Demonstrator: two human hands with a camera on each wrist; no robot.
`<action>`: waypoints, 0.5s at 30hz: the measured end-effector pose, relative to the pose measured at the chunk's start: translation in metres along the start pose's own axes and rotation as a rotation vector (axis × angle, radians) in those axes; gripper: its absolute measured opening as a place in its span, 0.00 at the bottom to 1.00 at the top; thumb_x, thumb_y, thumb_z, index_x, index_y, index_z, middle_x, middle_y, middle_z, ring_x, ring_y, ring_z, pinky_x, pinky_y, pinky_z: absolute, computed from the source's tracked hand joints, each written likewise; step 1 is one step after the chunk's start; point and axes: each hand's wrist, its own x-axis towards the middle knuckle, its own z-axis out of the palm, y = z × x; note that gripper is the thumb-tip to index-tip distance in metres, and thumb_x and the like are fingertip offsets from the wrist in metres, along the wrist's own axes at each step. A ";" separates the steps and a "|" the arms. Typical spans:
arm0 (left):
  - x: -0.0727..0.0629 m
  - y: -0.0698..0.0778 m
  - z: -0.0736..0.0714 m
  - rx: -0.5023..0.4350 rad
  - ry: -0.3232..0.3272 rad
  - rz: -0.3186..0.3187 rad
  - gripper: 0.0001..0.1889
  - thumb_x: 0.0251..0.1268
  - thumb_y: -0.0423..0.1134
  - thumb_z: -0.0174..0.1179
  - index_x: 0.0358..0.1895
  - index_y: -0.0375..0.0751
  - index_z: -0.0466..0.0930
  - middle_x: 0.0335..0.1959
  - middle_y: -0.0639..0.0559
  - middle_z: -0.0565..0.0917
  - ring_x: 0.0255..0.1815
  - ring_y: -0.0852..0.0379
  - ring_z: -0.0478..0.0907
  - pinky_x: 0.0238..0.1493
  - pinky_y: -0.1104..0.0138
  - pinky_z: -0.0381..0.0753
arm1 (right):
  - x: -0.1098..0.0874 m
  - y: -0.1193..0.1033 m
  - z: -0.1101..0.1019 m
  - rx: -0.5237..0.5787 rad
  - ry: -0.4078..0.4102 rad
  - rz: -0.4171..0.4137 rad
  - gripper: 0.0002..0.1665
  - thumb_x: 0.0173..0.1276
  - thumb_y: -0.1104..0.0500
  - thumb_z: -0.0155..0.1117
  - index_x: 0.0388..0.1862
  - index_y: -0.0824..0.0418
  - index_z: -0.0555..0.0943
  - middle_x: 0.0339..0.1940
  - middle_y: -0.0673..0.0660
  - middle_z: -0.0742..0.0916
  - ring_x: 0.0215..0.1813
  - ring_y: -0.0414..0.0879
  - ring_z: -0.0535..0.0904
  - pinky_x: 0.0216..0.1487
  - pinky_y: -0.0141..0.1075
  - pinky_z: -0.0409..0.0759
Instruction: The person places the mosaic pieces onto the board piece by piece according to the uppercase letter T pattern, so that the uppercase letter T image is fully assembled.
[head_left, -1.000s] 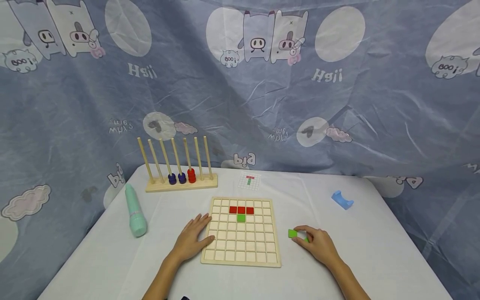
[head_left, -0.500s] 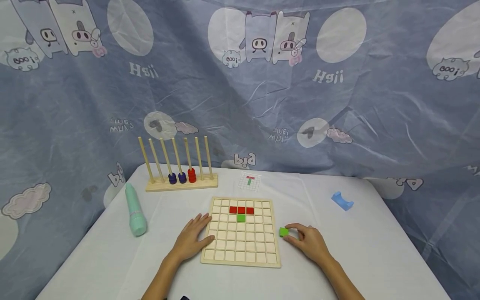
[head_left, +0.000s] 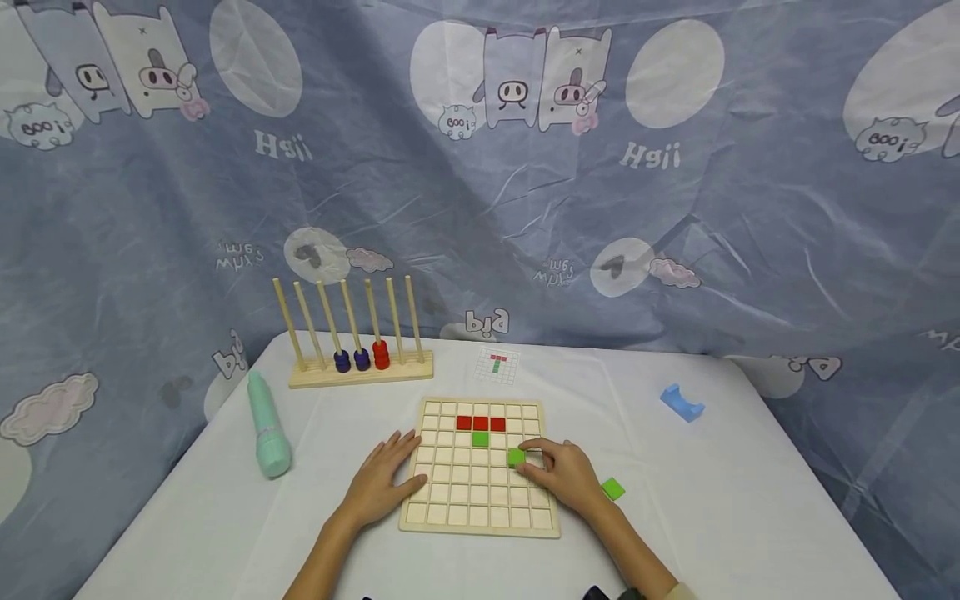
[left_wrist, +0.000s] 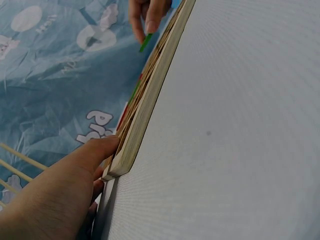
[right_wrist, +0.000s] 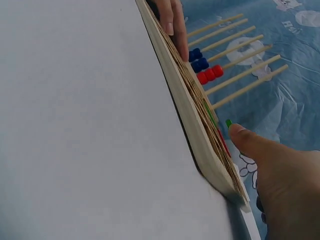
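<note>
Left hand [head_left: 386, 479], grip apart, touches the board's [head_left: 480, 531] left edge; right hand [head_left: 566, 473] pinches a green tile [head_left: 516, 457] near the right edge.

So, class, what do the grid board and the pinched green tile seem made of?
Grid board: probably wood, matt; pale tan with fine lines along its edge. Pinched green tile: plastic or painted wood, smooth-looking; its even colour leaves it open.

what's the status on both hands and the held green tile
Right hand pinching green tile above board; left hand on board's left edge; loose tile right of board; nothing visibly blocking.
</note>
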 end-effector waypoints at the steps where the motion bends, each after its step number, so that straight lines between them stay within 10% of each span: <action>1: 0.000 0.000 0.000 -0.001 -0.001 -0.001 0.36 0.59 0.60 0.56 0.68 0.45 0.64 0.69 0.53 0.62 0.71 0.50 0.51 0.70 0.55 0.46 | 0.003 -0.003 0.004 0.001 -0.004 -0.010 0.19 0.51 0.42 0.71 0.39 0.48 0.84 0.07 0.37 0.63 0.13 0.30 0.54 0.53 0.58 0.71; 7: 0.000 -0.001 0.000 -0.006 -0.002 0.000 0.36 0.59 0.60 0.55 0.68 0.46 0.63 0.69 0.53 0.61 0.71 0.50 0.51 0.70 0.55 0.45 | 0.016 -0.019 0.024 -0.015 -0.004 -0.083 0.18 0.51 0.43 0.71 0.39 0.47 0.84 0.07 0.37 0.63 0.13 0.30 0.54 0.35 0.37 0.71; 15: -0.001 0.000 -0.001 -0.007 -0.011 -0.002 0.36 0.59 0.59 0.56 0.68 0.45 0.63 0.69 0.53 0.61 0.71 0.50 0.50 0.70 0.55 0.45 | 0.024 -0.028 0.037 -0.037 0.003 -0.108 0.19 0.51 0.43 0.71 0.40 0.49 0.84 0.08 0.36 0.64 0.14 0.30 0.56 0.39 0.41 0.73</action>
